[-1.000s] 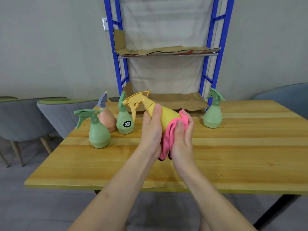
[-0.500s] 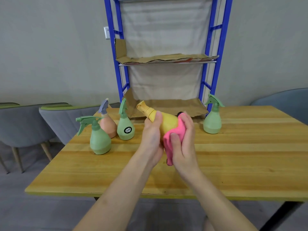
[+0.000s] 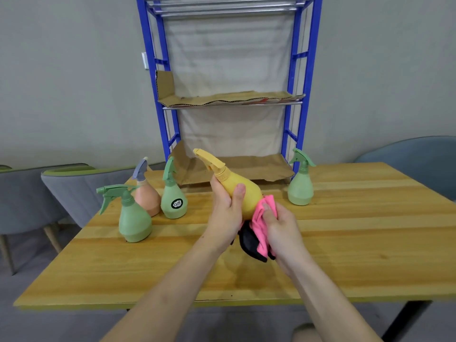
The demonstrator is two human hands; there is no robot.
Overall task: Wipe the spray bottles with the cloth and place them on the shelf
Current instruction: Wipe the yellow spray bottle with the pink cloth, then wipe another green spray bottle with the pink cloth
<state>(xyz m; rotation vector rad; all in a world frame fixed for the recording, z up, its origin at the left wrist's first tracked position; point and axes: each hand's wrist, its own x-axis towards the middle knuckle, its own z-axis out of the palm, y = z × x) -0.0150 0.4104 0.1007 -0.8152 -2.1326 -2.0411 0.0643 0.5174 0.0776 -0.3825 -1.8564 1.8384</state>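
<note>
Above the middle of the table [image 3: 345, 243], the yellow spray bottle [image 3: 243, 191] is held tilted, nozzle pointing up and away toward the shelf [image 3: 294, 70], base toward the person. The left grip [image 3: 225, 213] is curled round the bottle's upper body just below the neck, thumb across the front. The right grip [image 3: 283, 228] is closed on the bunched cloth [image 3: 262, 218], pink with a dark side showing beneath, and presses it against the bottle's lower flank and base.

The step in hand looks like the wiping of this bottle. To do it well, the left grip should act as the turner, rolling the bottle a little at a time so the cloth meets fresh surface rather than rubbing one patch. The part under the left grip and the trigger head [image 3: 208, 160] are out of the cloth's reach in this hold, so a shift of hold lower down will probably be needed. The trigger is best left unsqueezed, lest it spray.

Four other bottles stand on the table: a plain green bottle [image 3: 134, 220], a peach bottle [image 3: 148, 198] and a labelled green bottle [image 3: 174, 201] to the left, and a right-hand green bottle [image 3: 300, 188] beside the shelf's foot. The cardboard-lined lower tier [image 3: 259, 166] seems the easiest landing place.
</note>
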